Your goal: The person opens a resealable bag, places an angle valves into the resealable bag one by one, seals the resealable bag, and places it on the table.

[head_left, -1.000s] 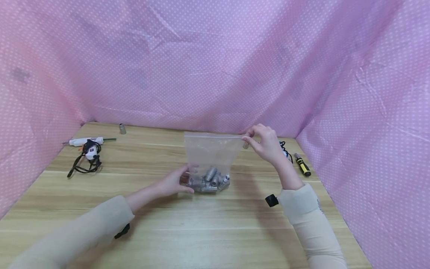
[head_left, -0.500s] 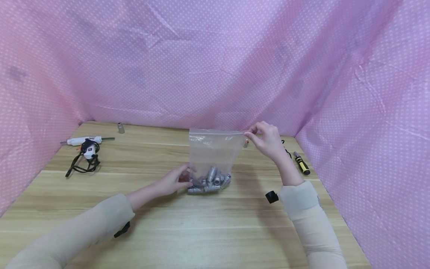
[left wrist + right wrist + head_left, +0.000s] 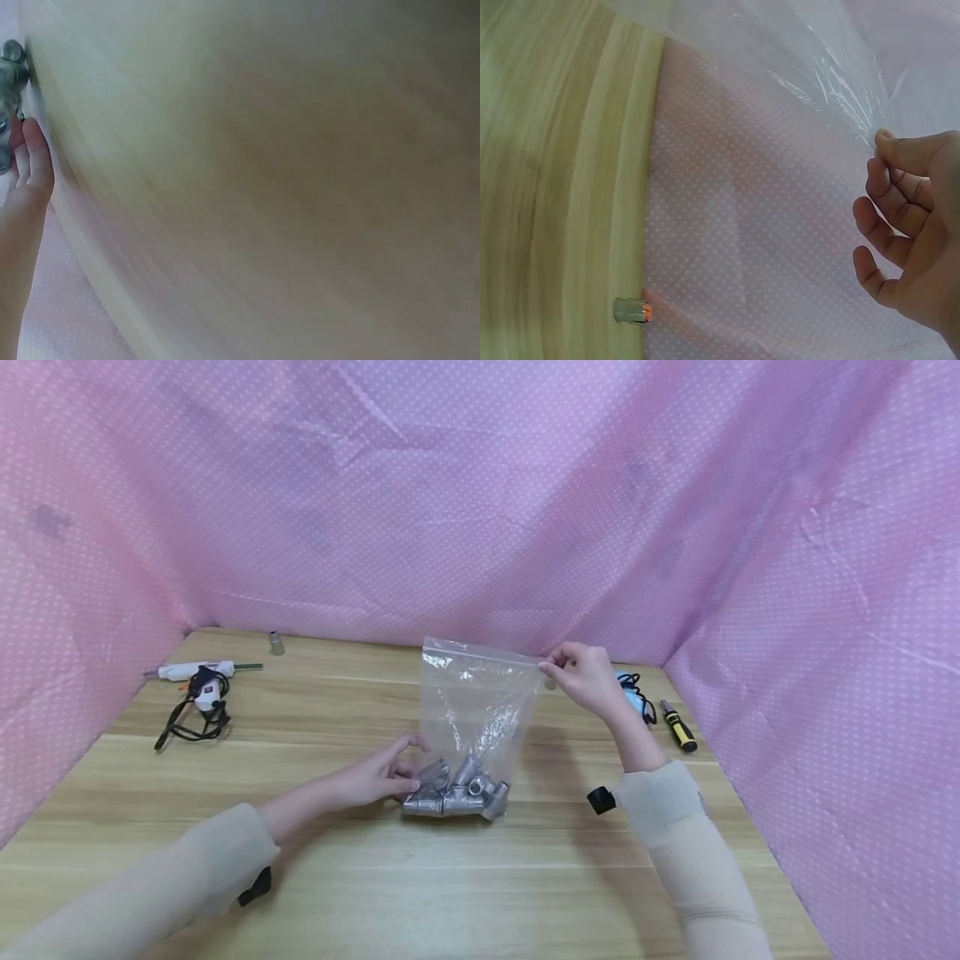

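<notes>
A clear zip-top plastic bag stands upright at mid-table, with several silvery metal cylindrical fittings piled in its bottom. My right hand pinches the bag's top right corner between thumb and forefinger; the right wrist view shows the stretched film and the other fingers loosely bent. At the lower left of the bag, my left hand touches its side beside the fittings, fingers extended. In the left wrist view that hand is at the left edge, next to the fittings; part of it is cut off.
At the back left stands one metal fitting. A white pen-like tool with a black cord lies on the left. A yellow-black screwdriver and a blue corded item lie on the right. Another small fitting is near the back edge.
The bag's bottom has come nearer and a little left, and the fittings have spread along it. My left hand has shifted left and nearer; the right keeps its pinch on the corner.
</notes>
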{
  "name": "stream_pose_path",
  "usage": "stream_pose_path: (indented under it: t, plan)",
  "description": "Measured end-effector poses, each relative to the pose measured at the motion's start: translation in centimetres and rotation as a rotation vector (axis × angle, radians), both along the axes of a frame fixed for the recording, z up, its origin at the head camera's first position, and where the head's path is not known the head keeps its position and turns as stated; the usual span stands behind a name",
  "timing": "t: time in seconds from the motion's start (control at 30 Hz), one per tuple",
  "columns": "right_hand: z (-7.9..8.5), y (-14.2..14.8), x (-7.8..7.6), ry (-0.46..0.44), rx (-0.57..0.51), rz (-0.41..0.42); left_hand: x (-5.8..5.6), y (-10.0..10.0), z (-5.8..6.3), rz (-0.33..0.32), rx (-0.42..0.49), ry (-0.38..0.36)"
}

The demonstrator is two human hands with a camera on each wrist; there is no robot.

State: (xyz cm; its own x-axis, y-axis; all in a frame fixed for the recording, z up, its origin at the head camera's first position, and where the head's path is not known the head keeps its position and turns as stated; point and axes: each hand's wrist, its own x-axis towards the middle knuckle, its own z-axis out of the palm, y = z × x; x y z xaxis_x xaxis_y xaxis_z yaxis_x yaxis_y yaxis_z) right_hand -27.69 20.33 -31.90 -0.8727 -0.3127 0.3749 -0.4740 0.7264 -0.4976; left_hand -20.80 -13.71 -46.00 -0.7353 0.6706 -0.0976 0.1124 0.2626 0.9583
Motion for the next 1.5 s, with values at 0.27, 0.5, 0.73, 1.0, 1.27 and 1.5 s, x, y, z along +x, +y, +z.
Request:
stream_pose_path:
  t: [0.27,0.5,0.73,1.0,1.27,1.5]
  plan:
    - [-2.2,-0.7,-3.1,-0.038,0.019,-0.004,-0.1,-0.6,-0.1,0.081,0.004,-0.02]
    - [-4.5,-1.6,-6.4,-0.065,0.049,0.001,0.5,-0.8,0.0,0.143,0.013,0.018]
    - [-6.8,-2.3,-8.7,-0.106,0.055,0.031,1.5,0.2,0.4,0.143,-0.222,0.371]
    - [-9.3,-3.0,-10.5,-0.198,0.029,0.001,1.2,0.7,0.6,0.147,-0.392,0.72]
    - [-12.0,-3.0,-10.9,-0.298,-0.042,0.003,0.2,1.3,0.6,0.132,-0.322,0.552]
    - [-14.4,-2.8,-11.5,-0.234,0.015,-0.029,-0.5,1.6,0.8,0.118,-0.342,0.459]
